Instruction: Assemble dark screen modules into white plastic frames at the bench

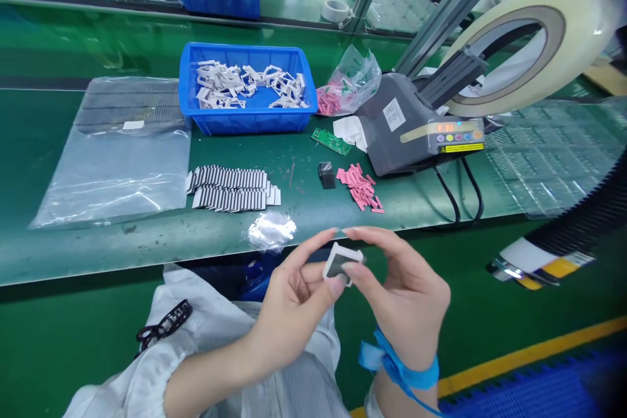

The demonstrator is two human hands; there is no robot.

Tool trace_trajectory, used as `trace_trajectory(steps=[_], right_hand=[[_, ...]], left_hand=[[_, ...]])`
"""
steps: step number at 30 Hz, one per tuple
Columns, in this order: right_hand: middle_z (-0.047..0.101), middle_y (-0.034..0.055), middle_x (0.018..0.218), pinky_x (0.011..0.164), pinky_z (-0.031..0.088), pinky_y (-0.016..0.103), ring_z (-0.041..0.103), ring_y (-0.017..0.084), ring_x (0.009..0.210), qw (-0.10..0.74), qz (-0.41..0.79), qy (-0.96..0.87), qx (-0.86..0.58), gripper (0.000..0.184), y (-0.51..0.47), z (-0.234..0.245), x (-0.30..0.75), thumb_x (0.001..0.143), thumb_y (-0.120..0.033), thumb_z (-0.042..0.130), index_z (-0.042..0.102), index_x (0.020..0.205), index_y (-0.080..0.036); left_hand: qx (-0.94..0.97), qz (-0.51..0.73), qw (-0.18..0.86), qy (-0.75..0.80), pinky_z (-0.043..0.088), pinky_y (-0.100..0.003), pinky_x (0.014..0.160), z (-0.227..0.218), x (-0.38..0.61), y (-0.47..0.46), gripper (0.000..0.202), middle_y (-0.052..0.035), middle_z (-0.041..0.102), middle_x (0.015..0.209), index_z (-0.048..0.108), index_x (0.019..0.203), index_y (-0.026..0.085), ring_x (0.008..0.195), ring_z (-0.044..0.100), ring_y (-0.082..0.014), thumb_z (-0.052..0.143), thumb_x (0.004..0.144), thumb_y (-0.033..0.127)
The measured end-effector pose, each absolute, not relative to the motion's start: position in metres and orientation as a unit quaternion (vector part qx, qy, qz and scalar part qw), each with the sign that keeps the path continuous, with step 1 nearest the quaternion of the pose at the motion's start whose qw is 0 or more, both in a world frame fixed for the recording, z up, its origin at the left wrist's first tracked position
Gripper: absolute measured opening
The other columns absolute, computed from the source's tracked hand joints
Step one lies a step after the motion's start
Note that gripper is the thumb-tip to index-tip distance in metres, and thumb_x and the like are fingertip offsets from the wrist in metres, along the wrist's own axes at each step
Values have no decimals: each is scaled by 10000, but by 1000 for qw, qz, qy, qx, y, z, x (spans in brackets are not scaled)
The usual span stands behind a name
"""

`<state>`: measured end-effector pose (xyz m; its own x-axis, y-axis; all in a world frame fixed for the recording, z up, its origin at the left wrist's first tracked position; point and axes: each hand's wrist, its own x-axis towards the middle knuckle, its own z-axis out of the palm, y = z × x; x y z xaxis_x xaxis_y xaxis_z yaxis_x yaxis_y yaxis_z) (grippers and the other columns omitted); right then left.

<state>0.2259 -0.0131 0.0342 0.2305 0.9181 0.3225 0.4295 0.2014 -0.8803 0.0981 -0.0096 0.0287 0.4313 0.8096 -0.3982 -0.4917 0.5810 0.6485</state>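
Note:
Over my lap, just off the bench's front edge, a small white plastic frame with a grey display panel (337, 260) is held between both hands. My left hand (298, 290) has its thumb on the panel's lower side, with fingers behind it. My right hand (404, 290), a blue wrist strap (409, 372) below it, presses its thumb on the panel's right part. The two index fingertips nearly meet above the frame. Overlapping rows of black-and-white panels (230, 189) lie on the bench, with a crumpled clear film (272, 230) near the edge.
Behind stands a blue bin (247, 121) of white frames (220, 85). Pink strips (361, 188), a black block (326, 175) and a green circuit board (331, 141) lie right of centre. A tape dispenser (396, 137) stands beyond them. A black hose nozzle (533, 264) juts in at right. Plastic bags (122, 170) lie left.

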Motion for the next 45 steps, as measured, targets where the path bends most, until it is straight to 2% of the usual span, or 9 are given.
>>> trace_trajectory(steps=[6, 12, 18, 20, 25, 30, 35, 40, 45], right_hand=[[742, -52, 812, 861, 469, 430, 699, 222, 850, 441, 123, -721, -520, 184, -12, 38, 235, 769, -188, 700, 675, 905, -310], [729, -99, 937, 992, 346, 400, 673, 193, 973, 373, -77, -811, -443, 196, -4, 19, 219, 798, -127, 623, 652, 889, -298], [735, -6, 942, 813, 496, 348, 667, 186, 913, 384, -17, -763, -520, 109, 44, 8, 228, 842, -284, 586, 659, 921, -269], [716, 56, 979, 862, 476, 381, 638, 208, 943, 336, -19, -685, -646, 215, 80, 4, 243, 908, -300, 458, 657, 947, -227], [660, 158, 1054, 800, 468, 392, 579, 283, 1003, 213, 18, -659, -721, 180, 167, -6, 262, 777, -193, 620, 644, 951, -154], [662, 77, 860, 729, 461, 352, 611, 222, 848, 146, 59, -629, -761, 138, 190, -10, 260, 685, -192, 724, 612, 758, -157], [645, 14, 709, 630, 437, 303, 616, 205, 718, 178, 89, -615, -763, 262, 185, -8, 264, 564, -240, 814, 584, 685, -213], [643, 47, 637, 669, 464, 327, 628, 216, 689, 285, 108, -603, -737, 169, 175, 4, 264, 673, -239, 718, 570, 608, -191], [661, 40, 602, 593, 529, 312, 648, 183, 580, 388, 206, -587, -680, 291, 109, 27, 236, 750, -471, 615, 598, 722, -182]], left_hand=[[296, 442, 755, 384, 333, -324, 1068, 17, 82, -9, 550, -68, 648, 1216, 510, 1292, 285, 1238, 500, -209, 673, 781, 167], [141, 379, 852, 333, 492, -349, 914, 14, 77, 0, 297, -100, 724, 1021, 709, 973, 189, 982, 664, -225, 633, 802, 419], [98, 424, 784, 442, 522, -227, 799, 11, 57, 11, 235, -76, 745, 947, 706, 955, 170, 891, 691, -168, 702, 764, 307], [106, 414, 776, 464, 518, -247, 820, 11, 49, 11, 275, -94, 738, 989, 699, 984, 171, 938, 683, -190, 704, 760, 329], [130, 377, 788, 469, 518, -255, 779, 5, 38, -1, 300, -114, 734, 1005, 702, 986, 178, 940, 684, -209, 717, 741, 351], [133, 370, 789, 472, 517, -241, 729, -4, 33, -11, 316, -109, 729, 1025, 703, 985, 191, 912, 690, -200, 721, 729, 376], [132, 370, 793, 466, 519, -235, 744, -4, 33, -13, 283, -92, 736, 1010, 713, 963, 206, 917, 691, -187, 722, 732, 369], [125, 402, 788, 449, 517, -227, 817, 3, 33, -12, 291, -72, 714, 1083, 698, 1017, 227, 998, 666, -174, 719, 746, 330], [160, 417, 772, 452, 523, -258, 840, 0, 34, -2, 375, -83, 724, 1053, 683, 1048, 198, 1014, 659, -200, 764, 696, 299]])
